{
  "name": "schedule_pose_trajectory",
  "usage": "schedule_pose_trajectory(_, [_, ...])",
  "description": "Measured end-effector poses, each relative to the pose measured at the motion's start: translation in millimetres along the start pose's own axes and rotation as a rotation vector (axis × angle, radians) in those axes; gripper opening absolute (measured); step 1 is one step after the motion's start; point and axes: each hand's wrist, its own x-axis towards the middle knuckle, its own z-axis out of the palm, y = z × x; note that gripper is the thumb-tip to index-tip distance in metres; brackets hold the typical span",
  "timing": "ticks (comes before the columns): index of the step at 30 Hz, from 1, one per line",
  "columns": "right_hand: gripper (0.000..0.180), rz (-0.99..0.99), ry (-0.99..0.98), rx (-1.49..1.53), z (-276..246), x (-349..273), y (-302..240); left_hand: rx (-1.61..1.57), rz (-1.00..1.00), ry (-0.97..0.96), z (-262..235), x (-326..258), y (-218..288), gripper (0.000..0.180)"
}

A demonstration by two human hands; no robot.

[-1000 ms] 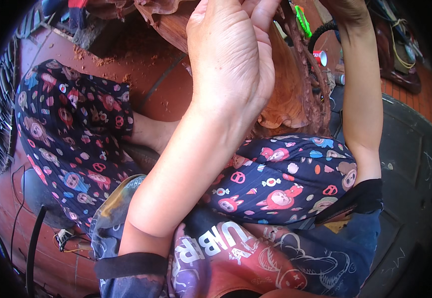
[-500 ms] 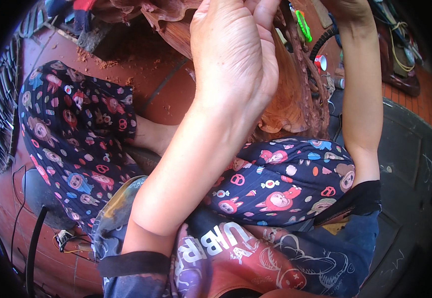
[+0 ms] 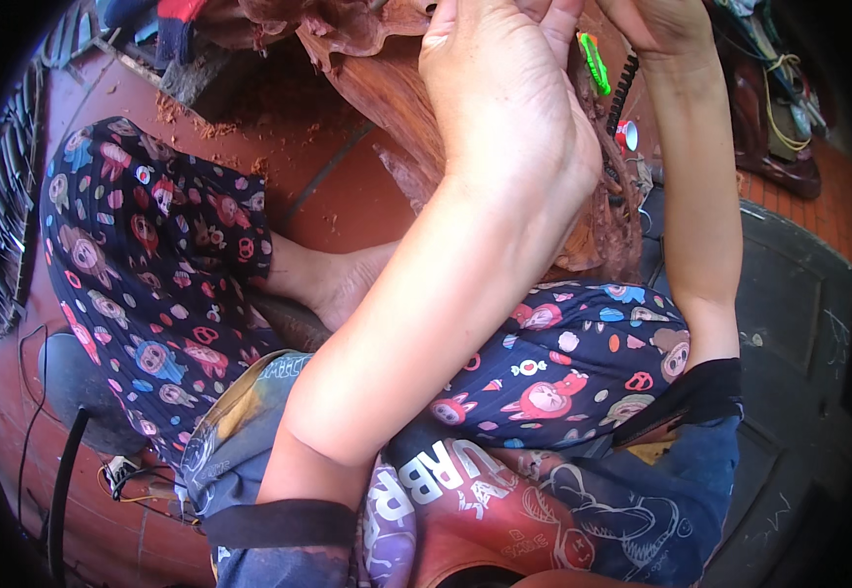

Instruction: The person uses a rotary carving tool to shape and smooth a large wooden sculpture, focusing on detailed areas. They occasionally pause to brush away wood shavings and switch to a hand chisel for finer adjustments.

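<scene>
My left hand (image 3: 504,93) is over a large reddish-brown wood carving (image 3: 382,93) with wavy, root-like edges. Its fingers curl in at the top edge of the picture, closed around something I cannot make out. A small dark tip shows beside the thumb. To the right, my right hand (image 3: 663,24) is raised beside the carving, bent at the wrist; most of its fingers run out of the picture, so its grip is hidden. Between the two hands lies a bright green and orange object (image 3: 594,64), next to a black coiled cord (image 3: 625,86).
My legs in dark patterned trousers (image 3: 142,235) fold around the carving, with one bare foot (image 3: 348,284) beside it. Wood shavings (image 3: 181,113) litter the red tiled floor. A red and white cup (image 3: 627,135) stands right of the carving; a dark panel (image 3: 789,323) lies further right. Chisel-like tools (image 3: 4,216) line the far left.
My left hand and forearm have shifted right and slightly down, uncovering more of the carving and my foot. My right hand has moved a little left and down, closer to the left one.
</scene>
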Motion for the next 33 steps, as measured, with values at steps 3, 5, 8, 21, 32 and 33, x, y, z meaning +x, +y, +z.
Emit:
schedule_pose_trajectory(3, [0.022,-0.013,0.026,-0.093,4,2,0,0.066,-0.076,0.083,4,7,7,0.052])
schedule_pose_trajectory(5, [0.022,-0.046,0.035,-0.130,3,6,2,0.082,-0.082,0.084,5,8,8,0.051])
schedule_pose_trajectory(8, [0.021,-0.091,0.021,-0.119,-8,11,10,0.041,-0.047,0.002,-4,6,4,0.050])
schedule_pose_trajectory(21, [0.021,-0.027,0.022,-0.175,3,1,0,-0.031,-0.037,-0.035,-9,4,3,0.050])
schedule_pose_trajectory(32, [0.022,-0.030,0.041,-0.174,2,-3,0,-0.188,-0.092,-0.219,-28,8,6,0.047])
schedule_pose_trajectory(33, [0.021,-0.028,0.049,-0.171,1,-3,1,-0.116,-0.081,-0.116,-16,4,4,0.047])
